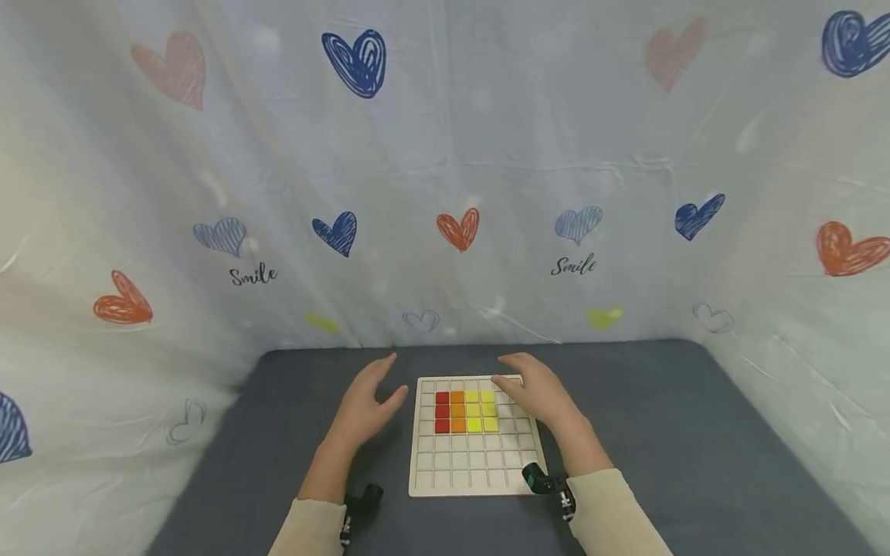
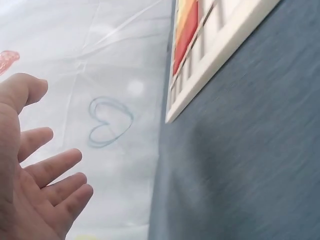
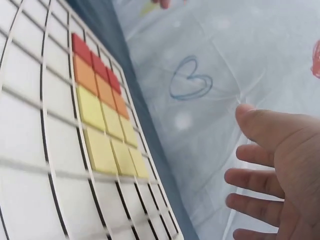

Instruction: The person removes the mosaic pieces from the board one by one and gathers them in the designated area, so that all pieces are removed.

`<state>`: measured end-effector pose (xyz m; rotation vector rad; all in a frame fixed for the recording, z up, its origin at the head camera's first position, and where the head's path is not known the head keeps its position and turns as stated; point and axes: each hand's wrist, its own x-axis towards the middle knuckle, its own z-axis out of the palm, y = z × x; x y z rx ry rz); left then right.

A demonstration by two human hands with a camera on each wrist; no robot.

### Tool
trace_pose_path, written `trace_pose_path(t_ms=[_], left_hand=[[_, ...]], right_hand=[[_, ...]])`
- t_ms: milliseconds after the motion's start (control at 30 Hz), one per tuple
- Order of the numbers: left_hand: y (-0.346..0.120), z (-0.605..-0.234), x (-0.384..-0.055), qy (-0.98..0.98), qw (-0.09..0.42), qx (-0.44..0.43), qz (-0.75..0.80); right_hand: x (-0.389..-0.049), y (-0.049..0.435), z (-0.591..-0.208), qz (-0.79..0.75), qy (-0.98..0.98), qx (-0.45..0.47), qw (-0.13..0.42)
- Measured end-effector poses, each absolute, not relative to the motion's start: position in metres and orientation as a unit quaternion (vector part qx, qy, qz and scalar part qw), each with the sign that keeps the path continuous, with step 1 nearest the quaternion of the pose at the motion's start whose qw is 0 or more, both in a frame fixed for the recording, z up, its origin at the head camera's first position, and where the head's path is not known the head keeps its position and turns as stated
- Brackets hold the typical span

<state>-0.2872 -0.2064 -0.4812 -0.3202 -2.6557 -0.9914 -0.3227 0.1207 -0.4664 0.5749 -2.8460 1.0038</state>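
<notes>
Here, find the square board (image 1: 460,462) to the right of the left hand (image 1: 363,408) and seemingly partly under the nearer right hand (image 1: 546,394), both empty with fingers apart.

Plain cream sleeves (image 1: 615,511) stop short of the bare hands (image 1: 358,411). Each wrist (image 1: 328,469) carries a stubby black camera (image 1: 371,498) with silvery metal fittings (image 1: 566,506); the right one bears a small green mark (image 1: 531,480).
</notes>
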Motion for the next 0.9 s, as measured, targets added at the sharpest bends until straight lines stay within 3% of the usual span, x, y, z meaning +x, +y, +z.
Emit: trace_pose_path(t_ms=[333, 500, 667, 900], left_hand=[[-0.194, -0.496, -0.28, -0.92, 0.108, -0.12, -0.357], [-0.195, -0.501, -0.282, -0.92, 0.054, -0.132, -0.366], [-0.198, -0.508, -0.284, -0.919, 0.008, -0.137, -0.37], [-0.202, -0.517, -0.287, -0.919, -0.016, -0.136, -0.369]], right_hand=[[-0.317, 0.089, -0.473, 0.362, -0.912, 0.193, 0.025], [-0.322, 0.072, -0.475, 0.36, -0.911, 0.2, 0.013], [-0.329, 0.047, -0.481, 0.32, -0.916, 0.242, 0.024], [-0.33, 0.027, -0.495, 0.237, -0.939, 0.247, 0.024]])
